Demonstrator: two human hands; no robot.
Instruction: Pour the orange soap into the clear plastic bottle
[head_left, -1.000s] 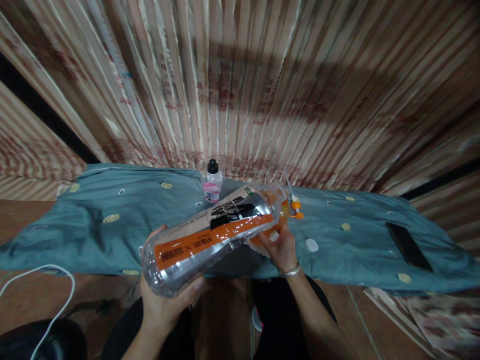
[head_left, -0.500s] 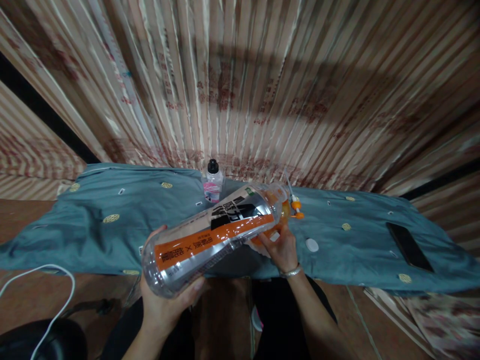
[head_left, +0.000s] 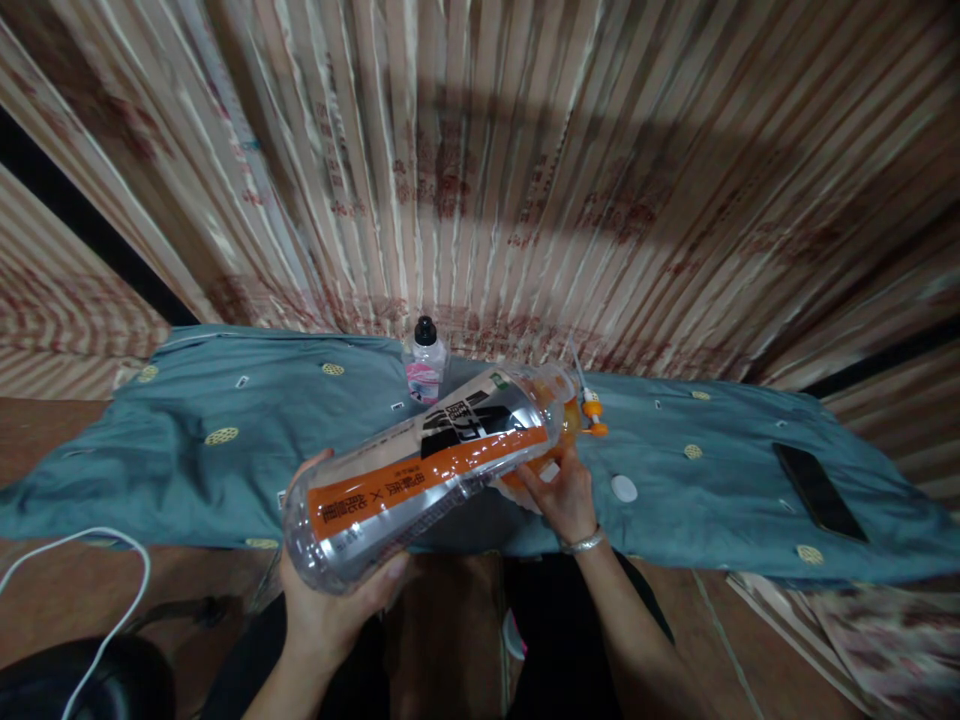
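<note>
My left hand (head_left: 330, 610) is closed round the base of a large clear plastic bottle (head_left: 420, 480) with a silver and orange label. The bottle is tilted, its neck pointing up and right over an orange bottle (head_left: 555, 455). My right hand (head_left: 564, 497) grips that orange bottle, which is partly hidden behind the large one. Just right of the necks lies an orange-and-white pump top (head_left: 592, 410) with a thin tube. A round white cap (head_left: 624, 488) rests on the cloth beside my right hand.
A small clear bottle (head_left: 425, 365) with a black cap and pink label stands behind on the teal cloth (head_left: 187, 470). At the right lies a black phone (head_left: 819, 492). A striped curtain (head_left: 480, 200) hangs at the back; a white cable (head_left: 124, 600) loops at lower left.
</note>
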